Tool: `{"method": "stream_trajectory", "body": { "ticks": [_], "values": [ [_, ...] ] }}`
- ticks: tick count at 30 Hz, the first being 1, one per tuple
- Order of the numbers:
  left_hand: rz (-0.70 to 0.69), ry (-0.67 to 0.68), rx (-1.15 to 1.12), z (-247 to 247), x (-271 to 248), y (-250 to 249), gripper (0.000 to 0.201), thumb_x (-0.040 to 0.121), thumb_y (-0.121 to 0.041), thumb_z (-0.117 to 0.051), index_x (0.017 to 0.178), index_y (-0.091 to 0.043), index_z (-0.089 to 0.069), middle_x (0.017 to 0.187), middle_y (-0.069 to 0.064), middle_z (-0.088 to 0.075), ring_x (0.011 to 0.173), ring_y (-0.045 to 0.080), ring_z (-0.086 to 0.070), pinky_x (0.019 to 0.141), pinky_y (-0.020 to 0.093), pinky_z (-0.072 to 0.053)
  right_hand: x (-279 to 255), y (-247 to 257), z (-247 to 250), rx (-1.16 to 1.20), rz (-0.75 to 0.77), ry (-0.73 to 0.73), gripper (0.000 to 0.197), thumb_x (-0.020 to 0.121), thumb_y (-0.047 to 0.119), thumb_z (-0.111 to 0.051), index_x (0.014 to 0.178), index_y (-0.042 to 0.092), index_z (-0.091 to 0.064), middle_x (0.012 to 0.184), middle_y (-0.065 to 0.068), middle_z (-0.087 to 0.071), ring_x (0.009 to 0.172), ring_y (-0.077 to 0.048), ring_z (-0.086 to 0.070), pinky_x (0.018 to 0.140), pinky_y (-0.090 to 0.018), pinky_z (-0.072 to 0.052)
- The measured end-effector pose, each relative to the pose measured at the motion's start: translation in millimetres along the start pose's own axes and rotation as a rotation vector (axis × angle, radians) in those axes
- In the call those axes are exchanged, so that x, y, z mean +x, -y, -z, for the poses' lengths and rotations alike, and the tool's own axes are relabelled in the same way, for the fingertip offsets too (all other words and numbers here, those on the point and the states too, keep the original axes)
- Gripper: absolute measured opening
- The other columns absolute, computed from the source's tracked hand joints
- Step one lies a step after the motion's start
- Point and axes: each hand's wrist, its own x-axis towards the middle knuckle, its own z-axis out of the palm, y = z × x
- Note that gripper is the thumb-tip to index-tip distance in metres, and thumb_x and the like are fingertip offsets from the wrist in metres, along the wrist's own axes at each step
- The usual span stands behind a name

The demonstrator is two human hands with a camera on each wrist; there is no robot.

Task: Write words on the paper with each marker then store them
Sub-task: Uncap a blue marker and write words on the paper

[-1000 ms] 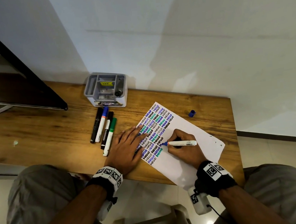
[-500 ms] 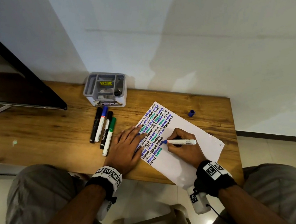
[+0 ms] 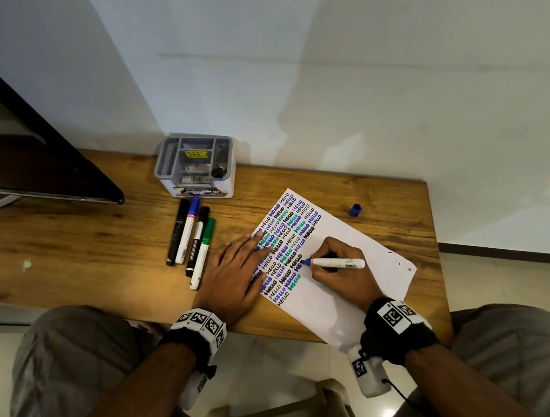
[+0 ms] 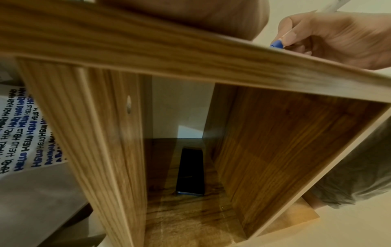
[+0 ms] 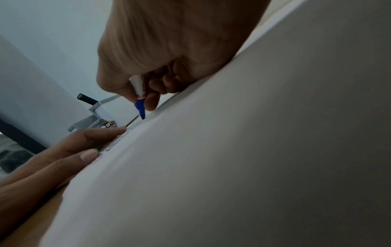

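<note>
The right hand (image 3: 339,271) grips a white marker with a blue tip (image 3: 335,263), and the tip touches the white sheet of paper (image 3: 355,244) full of "HELLO" words on the brown wooden desk (image 3: 84,248). The left hand (image 3: 237,280) lies flat with straight fingers on the paper's left edge. Four capped markers (image 3: 192,239) lie just beside it, near the grey plastic organizer box (image 3: 194,165). A small blue cap (image 3: 355,210) sits apart on the desk.

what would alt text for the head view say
A right hand writes with an uncapped blue marker on paper filled with coloured "HELLO" rows, while the left hand lies flat on the sheet. Four capped markers, a grey organiser and a blue cap sit on the wooden desk.
</note>
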Motion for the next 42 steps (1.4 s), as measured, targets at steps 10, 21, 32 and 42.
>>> {"method": "stream_trajectory", "body": {
  "ticks": [10, 21, 32, 42],
  "values": [
    [0.005, -0.008, -0.01, 0, 0, -1, 0.051, 0.098, -0.044, -0.041, 0.148, -0.031, -0.04, 0.162, -0.005, -0.028, 0.151, 0.013, -0.02, 0.121, 0.042, -0.013, -1, 1, 0, -0.016, 0.005, -0.018, 0.014, 0.081, 0.002, -0.078, 0.08, 0.008, -0.065, 0.075, 0.002, -0.069, 0.067, -0.01, -0.062, 0.062, -0.022, -0.05],
    [0.01, 0.011, -0.012, -1, 0, 0, 0.052, 0.098, -0.045, -0.039, 0.149, -0.031, -0.038, 0.163, -0.006, -0.026, 0.151, 0.013, -0.018, 0.121, 0.042, -0.012, -1, 2, 1, -0.028, 0.007, -0.021, 0.013, 0.081, 0.0, -0.077, 0.081, 0.005, -0.065, 0.075, 0.003, -0.068, 0.066, -0.007, -0.06, 0.062, -0.015, -0.047],
    [0.005, 0.007, -0.003, 0, 0, -1, 0.052, 0.098, -0.046, -0.037, 0.148, -0.031, -0.039, 0.163, -0.005, -0.026, 0.151, 0.014, -0.019, 0.121, 0.04, -0.008, -1, 5, 3, -0.023, -0.005, -0.023, 0.015, 0.083, 0.0, -0.077, 0.081, 0.003, -0.063, 0.072, 0.006, -0.065, 0.063, -0.004, -0.059, 0.06, -0.012, -0.044],
    [0.006, 0.003, -0.017, 0, 0, -1, 0.051, 0.099, -0.044, -0.04, 0.148, -0.03, -0.039, 0.163, -0.006, -0.026, 0.151, 0.013, -0.018, 0.121, 0.042, -0.013, 1, 8, 10, 0.083, -0.078, 0.007, 0.012, 0.086, -0.002, -0.074, 0.083, 0.006, -0.065, 0.086, -0.002, -0.072, 0.077, -0.009, -0.066, 0.068, -0.019, -0.052]
  ]
}}
